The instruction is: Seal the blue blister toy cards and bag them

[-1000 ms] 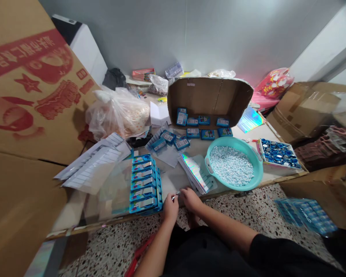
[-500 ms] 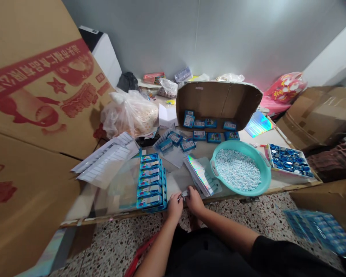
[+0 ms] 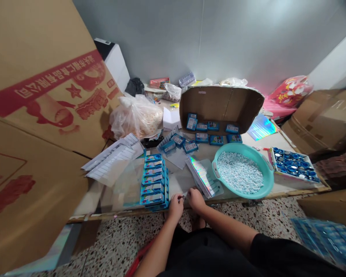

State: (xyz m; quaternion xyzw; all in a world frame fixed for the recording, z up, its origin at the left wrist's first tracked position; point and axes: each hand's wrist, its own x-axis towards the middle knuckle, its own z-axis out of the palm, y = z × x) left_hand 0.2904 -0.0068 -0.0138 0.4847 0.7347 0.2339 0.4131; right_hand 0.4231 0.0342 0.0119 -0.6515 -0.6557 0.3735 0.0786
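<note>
Handling the small shiny piece (image 3: 185, 197), which sits between the hands at the desk's (image 3: 178, 184) near edge, calls for a light fingertip pinch and steady wrists. The left hand (image 3: 175, 206) has its grip pinched on the piece, it seems; whether the right hand's (image 3: 196, 200) grip holds it too, I cannot tell. From the hands, the edge runs close by, blue packs (image 3: 153, 179) crowd ten o'clock, iridescent sheets (image 3: 201, 173) and the turquoise basin (image 3: 267, 181) fill one to two, and bare surface opens at twelve.
</note>
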